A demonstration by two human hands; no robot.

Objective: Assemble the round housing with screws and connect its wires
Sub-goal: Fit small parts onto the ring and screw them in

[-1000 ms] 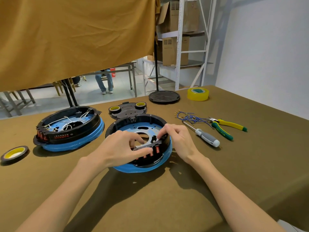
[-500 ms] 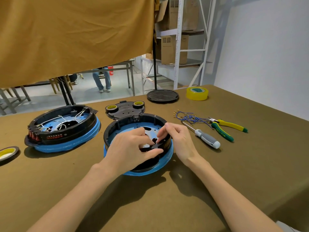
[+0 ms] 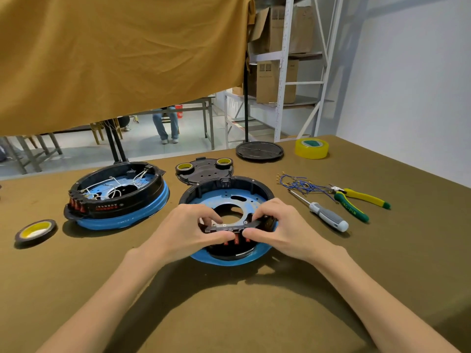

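Left hand [image 3: 187, 231] and right hand [image 3: 277, 229] both pinch the black switch bar [image 3: 233, 226], thumbs below, fingers curled over the top, at the near rim of the housing [image 3: 224, 197]. Red switches [image 3: 235, 240] show under the bar. Housing sits mid-worktop [image 3: 229, 314], blue plate inside, no wires in it. Second housing [image 3: 117, 197] to its left, white wires inside. Right of the hands: screwdriver [image 3: 323, 212], blue wires [image 3: 300, 184], pliers [image 3: 356, 202]. Black cover [image 3: 204, 169] just behind, tape roll [image 3: 311, 148] further back.

housing [image 3: 226, 197]: glossy black plastic, blue metal | table [image 3: 229, 314]: matt cloth
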